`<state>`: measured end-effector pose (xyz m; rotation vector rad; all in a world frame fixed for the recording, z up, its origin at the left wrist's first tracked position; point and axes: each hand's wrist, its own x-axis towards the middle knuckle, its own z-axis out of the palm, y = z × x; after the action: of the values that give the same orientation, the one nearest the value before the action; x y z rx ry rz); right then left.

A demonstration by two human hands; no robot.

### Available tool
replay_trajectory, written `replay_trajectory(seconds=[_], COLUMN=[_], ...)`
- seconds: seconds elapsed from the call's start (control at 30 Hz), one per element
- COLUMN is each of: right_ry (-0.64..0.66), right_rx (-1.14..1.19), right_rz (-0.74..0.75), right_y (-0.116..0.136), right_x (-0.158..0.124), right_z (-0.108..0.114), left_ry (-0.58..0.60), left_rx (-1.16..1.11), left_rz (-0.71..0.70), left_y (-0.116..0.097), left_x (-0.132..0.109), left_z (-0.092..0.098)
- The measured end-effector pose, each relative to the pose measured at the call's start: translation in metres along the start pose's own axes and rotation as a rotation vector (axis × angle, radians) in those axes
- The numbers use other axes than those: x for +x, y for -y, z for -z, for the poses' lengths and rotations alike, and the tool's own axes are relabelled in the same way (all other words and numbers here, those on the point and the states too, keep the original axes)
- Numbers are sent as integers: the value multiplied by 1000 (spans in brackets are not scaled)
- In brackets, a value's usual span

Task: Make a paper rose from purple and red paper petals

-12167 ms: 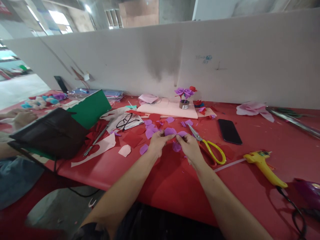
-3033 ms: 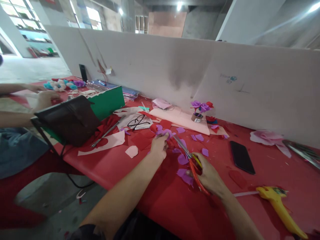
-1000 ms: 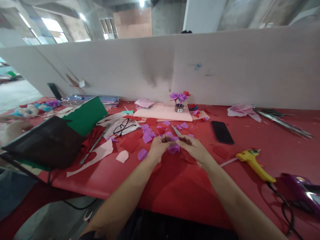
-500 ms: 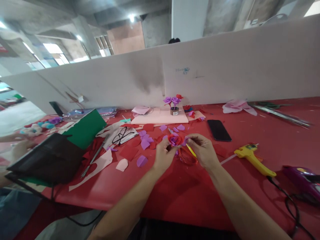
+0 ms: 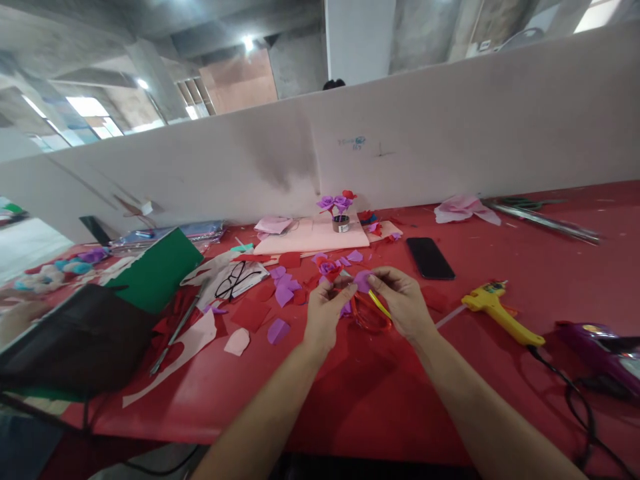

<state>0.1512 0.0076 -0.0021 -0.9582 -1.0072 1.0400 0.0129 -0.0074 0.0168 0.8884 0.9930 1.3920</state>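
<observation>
My left hand point(image 5: 324, 312) is closed around the base of a paper flower point(image 5: 330, 268) with a purple centre and red outer petals. A loose purple petal point(image 5: 363, 281) is pinched between the thumb and fingers of my right hand point(image 5: 404, 299). The left fingertips reach the petal's near edge. Under and between the hands lie a yellow handle point(image 5: 381, 306) and red loops point(image 5: 369, 319), partly covered, so I cannot tell their full shape. Purple cut petals point(image 5: 286, 289) and a red paper piece point(image 5: 251, 313) lie left of my left hand.
A yellow glue gun point(image 5: 493, 308) with a black cord lies at right, near a black phone point(image 5: 431, 258). Finished flowers point(image 5: 336, 202) stand in a tape roll point(image 5: 341, 224) at the back. Glasses point(image 5: 235, 280) and a dark bag point(image 5: 80, 333) are at left, beside another person's hand point(image 5: 23, 317).
The purple petal has come round to face me flat between both hands. My left hand has tilted the flower away and shifted slightly left. The whole view has also moved a little.
</observation>
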Motion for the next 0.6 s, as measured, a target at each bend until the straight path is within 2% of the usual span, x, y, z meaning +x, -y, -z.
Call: replay_trajectory(seconds=[0.17, 0.47, 0.6], right_ry=[-61, 8, 65], right_rx=[-29, -98, -141], right_rz=[-1, -121, -136], right_y=[-2, -14, -17], right_x=[1, 5, 9], right_z=[1, 9, 10], left_ry=[39, 91, 66], left_rx=[100, 65, 37], left_rz=[-84, 60, 120], left_y=[7, 12, 13], left_x=[3, 12, 13], left_z=[12, 26, 27])
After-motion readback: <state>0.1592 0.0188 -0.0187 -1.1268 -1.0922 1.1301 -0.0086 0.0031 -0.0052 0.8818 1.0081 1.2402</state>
